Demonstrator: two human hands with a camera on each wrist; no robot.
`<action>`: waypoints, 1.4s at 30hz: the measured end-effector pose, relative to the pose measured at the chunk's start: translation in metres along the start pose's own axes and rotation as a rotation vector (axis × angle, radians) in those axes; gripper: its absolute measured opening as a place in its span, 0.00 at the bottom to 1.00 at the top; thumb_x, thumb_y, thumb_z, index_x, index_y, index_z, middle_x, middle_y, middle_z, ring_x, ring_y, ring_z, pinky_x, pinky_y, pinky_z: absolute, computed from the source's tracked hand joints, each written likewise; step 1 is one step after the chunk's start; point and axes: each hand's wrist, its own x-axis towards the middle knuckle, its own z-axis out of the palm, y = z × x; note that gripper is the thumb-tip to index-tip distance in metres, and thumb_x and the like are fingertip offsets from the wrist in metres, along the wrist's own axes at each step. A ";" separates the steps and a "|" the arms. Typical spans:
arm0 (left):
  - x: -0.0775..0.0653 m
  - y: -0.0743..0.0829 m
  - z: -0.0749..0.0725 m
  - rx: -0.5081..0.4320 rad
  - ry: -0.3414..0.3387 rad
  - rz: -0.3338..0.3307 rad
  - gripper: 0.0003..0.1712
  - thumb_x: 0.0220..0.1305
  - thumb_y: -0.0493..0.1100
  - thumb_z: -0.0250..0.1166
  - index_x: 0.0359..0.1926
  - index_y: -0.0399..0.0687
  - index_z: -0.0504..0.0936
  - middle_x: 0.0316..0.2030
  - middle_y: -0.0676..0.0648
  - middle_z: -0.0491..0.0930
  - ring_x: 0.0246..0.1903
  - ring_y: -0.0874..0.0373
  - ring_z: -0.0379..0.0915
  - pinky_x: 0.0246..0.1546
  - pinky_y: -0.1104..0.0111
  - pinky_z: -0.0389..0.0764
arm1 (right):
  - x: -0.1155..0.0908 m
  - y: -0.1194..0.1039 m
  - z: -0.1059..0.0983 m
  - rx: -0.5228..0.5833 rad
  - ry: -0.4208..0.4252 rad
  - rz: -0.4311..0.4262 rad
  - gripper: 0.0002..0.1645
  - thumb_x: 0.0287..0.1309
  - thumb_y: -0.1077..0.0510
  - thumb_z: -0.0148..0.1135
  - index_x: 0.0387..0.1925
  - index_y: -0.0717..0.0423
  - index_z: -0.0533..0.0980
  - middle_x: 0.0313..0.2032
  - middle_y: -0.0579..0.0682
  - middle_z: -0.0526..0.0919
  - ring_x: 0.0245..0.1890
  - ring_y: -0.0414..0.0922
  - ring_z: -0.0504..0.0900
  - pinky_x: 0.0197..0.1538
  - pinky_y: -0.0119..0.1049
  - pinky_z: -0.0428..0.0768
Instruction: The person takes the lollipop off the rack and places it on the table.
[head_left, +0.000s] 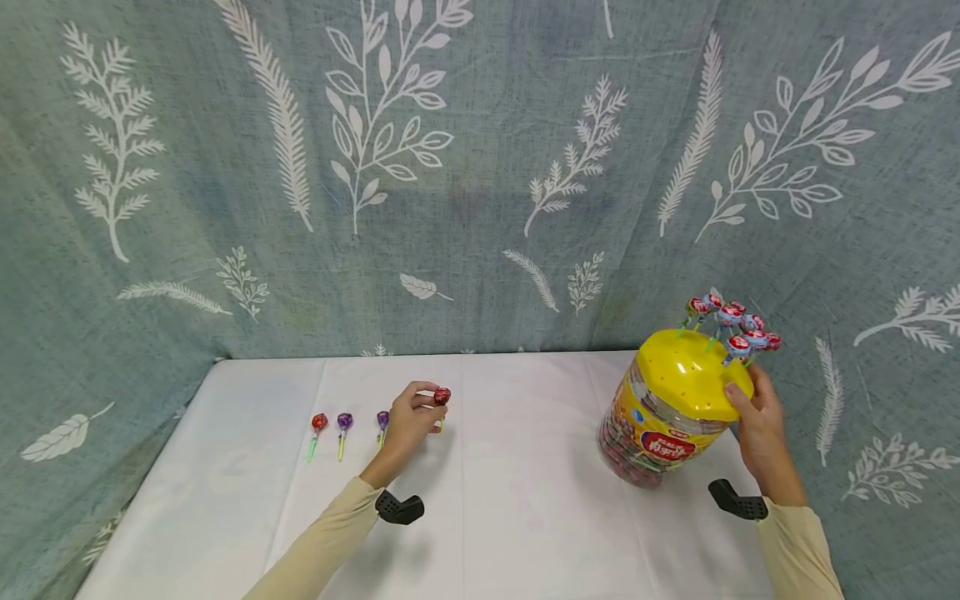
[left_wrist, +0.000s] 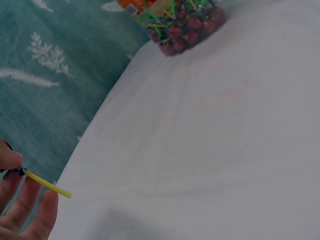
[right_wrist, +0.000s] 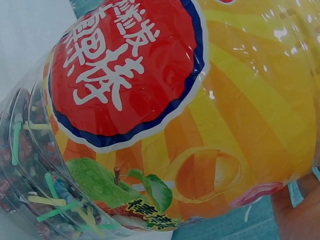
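My left hand [head_left: 405, 429] pinches a red-wrapped lollipop [head_left: 442, 397] above the table, its yellow stick [left_wrist: 49, 185] pointing downward. At the right, my right hand [head_left: 767, 433] grips a large clear jar [head_left: 633, 408] at the edge of its yellow lid [head_left: 675, 367], the thumb lying on the lid. The jar leans to the right. Several lollipops [head_left: 730, 314] stand stuck in holes in the lid. Through the clear wall, more lollipops [right_wrist: 55, 200] show inside the jar, below its red and yellow label [right_wrist: 200, 100].
On the white-covered table [head_left: 517, 500], a red lollipop [head_left: 319, 422] and a purple lollipop [head_left: 345, 422] lie side by side at the left. Another purple lollipop [head_left: 383, 418] is partly behind my left hand. A grey-green leaf-patterned curtain [head_left: 472, 167] hangs behind.
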 end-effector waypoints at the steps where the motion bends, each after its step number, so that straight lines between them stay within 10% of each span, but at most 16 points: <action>1: 0.001 -0.002 -0.002 -0.001 0.005 -0.004 0.20 0.56 0.31 0.66 0.50 0.43 0.75 0.36 0.38 0.79 0.31 0.53 0.78 0.27 0.64 0.83 | 0.000 0.000 0.000 0.000 0.001 0.003 0.33 0.68 0.60 0.47 0.70 0.55 0.50 0.57 0.44 0.64 0.50 0.37 0.70 0.52 0.19 0.70; 19: 0.008 -0.036 -0.020 0.204 0.151 -0.073 0.20 0.52 0.31 0.67 0.48 0.39 0.75 0.32 0.39 0.80 0.18 0.54 0.77 0.19 0.64 0.81 | 0.002 0.000 -0.001 0.001 0.002 -0.006 0.31 0.68 0.60 0.48 0.69 0.53 0.52 0.57 0.44 0.64 0.50 0.36 0.71 0.52 0.19 0.70; 42: 0.012 -0.048 -0.022 0.357 0.137 -0.092 0.17 0.52 0.32 0.66 0.45 0.32 0.77 0.27 0.41 0.78 0.16 0.61 0.73 0.16 0.70 0.78 | 0.001 0.001 -0.001 -0.038 0.005 0.011 0.30 0.68 0.59 0.48 0.69 0.51 0.52 0.56 0.44 0.64 0.49 0.37 0.70 0.51 0.19 0.70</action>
